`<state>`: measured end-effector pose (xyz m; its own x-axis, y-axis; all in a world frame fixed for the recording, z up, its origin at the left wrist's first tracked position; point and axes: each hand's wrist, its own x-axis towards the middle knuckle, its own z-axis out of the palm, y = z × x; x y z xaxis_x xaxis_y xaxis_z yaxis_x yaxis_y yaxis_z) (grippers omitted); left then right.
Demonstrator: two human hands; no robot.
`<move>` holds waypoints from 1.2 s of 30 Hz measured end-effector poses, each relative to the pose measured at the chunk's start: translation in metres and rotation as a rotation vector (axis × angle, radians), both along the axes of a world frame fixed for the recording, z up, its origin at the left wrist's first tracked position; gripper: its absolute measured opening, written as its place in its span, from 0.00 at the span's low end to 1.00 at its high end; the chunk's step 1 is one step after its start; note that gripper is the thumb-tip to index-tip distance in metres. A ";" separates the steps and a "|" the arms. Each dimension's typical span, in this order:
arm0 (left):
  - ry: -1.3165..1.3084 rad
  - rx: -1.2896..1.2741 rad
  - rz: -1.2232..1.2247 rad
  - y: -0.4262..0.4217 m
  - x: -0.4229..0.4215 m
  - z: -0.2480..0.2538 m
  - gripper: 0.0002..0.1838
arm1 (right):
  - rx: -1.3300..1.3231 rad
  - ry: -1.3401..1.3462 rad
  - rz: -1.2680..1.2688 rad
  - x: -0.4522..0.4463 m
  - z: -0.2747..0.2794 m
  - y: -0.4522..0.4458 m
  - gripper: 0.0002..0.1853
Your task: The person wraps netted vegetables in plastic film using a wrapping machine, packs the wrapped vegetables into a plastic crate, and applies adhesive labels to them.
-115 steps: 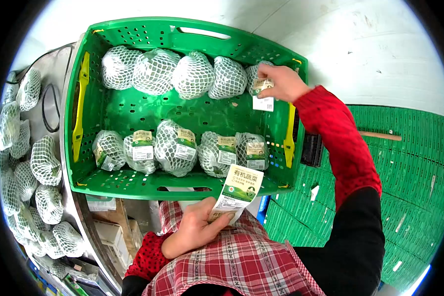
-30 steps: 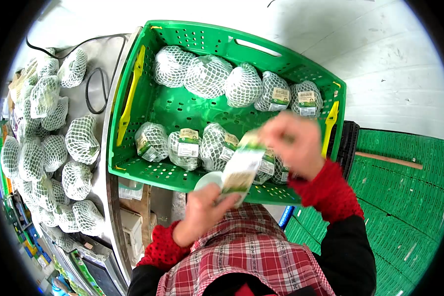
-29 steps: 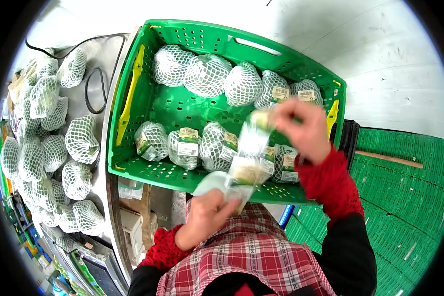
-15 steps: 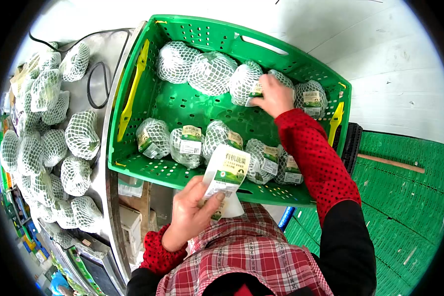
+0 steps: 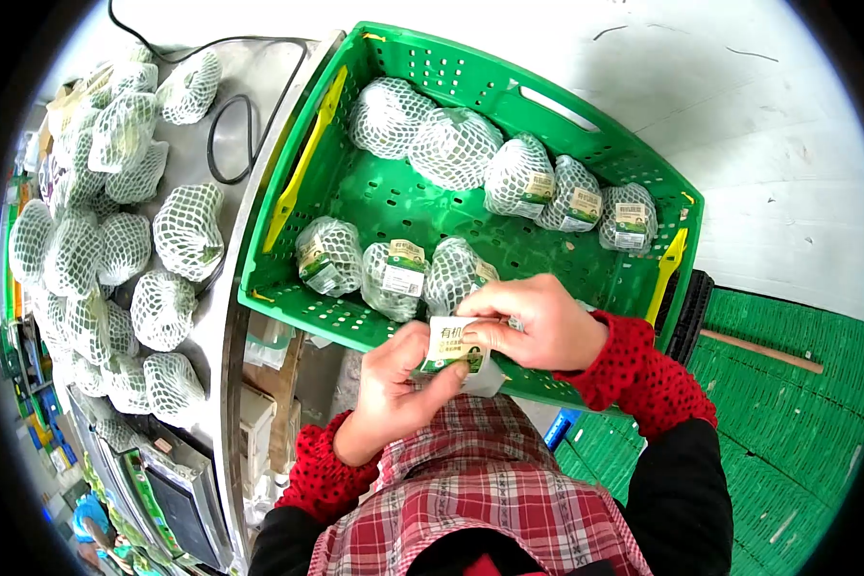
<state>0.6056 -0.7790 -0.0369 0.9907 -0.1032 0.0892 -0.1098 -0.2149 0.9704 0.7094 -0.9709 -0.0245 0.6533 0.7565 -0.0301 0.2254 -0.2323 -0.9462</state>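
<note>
My left hand (image 5: 394,389) grips a strip of printed labels (image 5: 456,348) below the green crate's near wall. My right hand (image 5: 538,324) pinches the upper edge of the same strip with thumb and fingers. Inside the green crate (image 5: 394,204), net-wrapped produce lies in two rows. In the far row, three packs at the right carry labels, one being the labelled pack (image 5: 520,178); the two at the left show none. Labels also show on the near-row packs, such as this near pack (image 5: 394,278); my right hand hides part of that row.
Unlabelled net-wrapped produce (image 5: 188,231) is heaped on a metal table (image 5: 235,72) at the left, beside a black cable (image 5: 250,144). Green slatted panels (image 5: 768,403) and a wooden stick (image 5: 760,351) lie at the right. A white surface (image 5: 778,182) borders the crate's far side.
My right hand has left the far-row packs and come back to the label strip. The middle far-row pack now bears a label. The view has shifted, with the crate appearing farther right.
</note>
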 end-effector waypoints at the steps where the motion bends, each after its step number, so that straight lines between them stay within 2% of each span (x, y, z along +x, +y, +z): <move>1: 0.217 -0.084 0.046 -0.001 -0.009 -0.002 0.11 | 0.032 -0.140 0.024 -0.001 -0.004 0.003 0.07; 2: 0.431 -0.170 0.090 -0.002 -0.019 -0.003 0.11 | 0.064 -0.280 0.050 -0.001 -0.007 0.005 0.06; 4: 0.421 -0.014 -0.020 0.003 -0.046 0.001 0.11 | -0.012 -0.252 0.005 0.024 0.003 0.010 0.02; 5: 0.419 -0.020 -0.004 0.008 -0.061 0.000 0.10 | -0.018 -0.182 -0.047 0.042 -0.002 0.012 0.02; 7: 0.634 -0.010 0.035 0.039 -0.082 0.013 0.09 | -0.052 -0.143 -0.165 0.076 -0.025 0.020 0.02; 8: 0.516 -0.050 -0.057 0.057 -0.079 0.033 0.09 | -0.078 -0.170 -0.232 0.091 -0.047 0.025 0.02; 10: 0.527 -0.167 -0.089 0.078 -0.085 0.054 0.08 | -0.163 -0.280 -0.354 0.137 -0.097 0.026 0.06; 12: 0.493 -0.144 -0.005 0.077 -0.079 0.048 0.08 | -0.394 -0.484 -0.335 0.162 -0.126 0.028 0.14; 13: 0.462 -0.121 0.071 0.075 -0.077 0.044 0.08 | -0.455 -0.579 -0.360 0.169 -0.140 0.034 0.22; 14: 0.426 -0.137 0.091 0.072 -0.075 0.030 0.09 | -0.448 -0.588 -0.359 0.176 -0.151 0.033 0.22; 16: 0.265 -0.042 0.131 0.067 -0.066 0.016 0.09 | -0.843 -0.854 -0.372 0.168 -0.136 0.046 0.29; 17: 0.244 0.009 0.114 0.070 -0.063 0.012 0.09 | -0.870 -0.950 -0.436 0.161 -0.127 0.049 0.34; 18: 0.262 -0.028 0.129 0.069 -0.061 0.008 0.09 | -0.829 -0.943 -0.425 0.162 -0.126 0.048 0.33; 20: 0.195 -0.026 0.161 0.067 -0.050 0.003 0.09 | -0.736 -1.014 -0.258 0.151 -0.129 0.058 0.32; 22: 0.164 -0.015 0.159 0.067 -0.039 -0.004 0.09 | -0.736 -1.103 -0.144 0.156 -0.170 0.063 0.33; 24: 0.177 0.044 0.151 0.073 -0.031 -0.008 0.08 | -0.904 -0.820 -0.141 0.153 -0.135 0.077 0.31; 25: 0.179 0.049 0.165 0.074 -0.030 -0.007 0.07 | -0.687 -0.690 -0.120 0.158 -0.121 0.073 0.28; 26: 0.166 0.052 0.173 0.075 -0.026 -0.008 0.07 | -0.588 0.010 -0.102 0.163 -0.110 0.075 0.23; 27: 0.162 0.051 0.179 0.077 -0.023 -0.008 0.07 | -0.246 0.384 0.022 0.147 -0.083 0.077 0.21; 28: 0.209 0.065 0.166 0.077 -0.021 -0.009 0.07 | 0.012 0.268 0.124 0.122 -0.066 0.079 0.20; 29: 0.255 0.078 0.150 0.076 -0.020 -0.010 0.07 | 0.024 0.477 0.137 0.095 -0.034 0.085 0.19; 30: 0.252 0.074 0.147 0.074 -0.017 -0.010 0.07 | -0.017 0.390 0.218 0.081 -0.024 0.087 0.16; 32: -0.025 0.233 0.303 0.070 -0.010 -0.006 0.09 | 0.056 0.438 0.190 0.059 -0.019 0.087 0.09; 34: -0.037 0.313 0.271 0.077 -0.006 -0.005 0.13 | 0.042 0.486 0.149 0.050 -0.008 0.089 0.09; 36: -0.016 0.188 0.250 0.076 -0.002 -0.008 0.15 | 0.077 0.085 0.118 0.057 -0.008 0.090 0.14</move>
<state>0.6038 -0.7026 -0.0453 0.9860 0.1273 0.1078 -0.0463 -0.4124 0.9098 0.7668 -0.8805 -0.0323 0.5571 0.8302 -0.0204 0.1657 -0.1352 -0.9769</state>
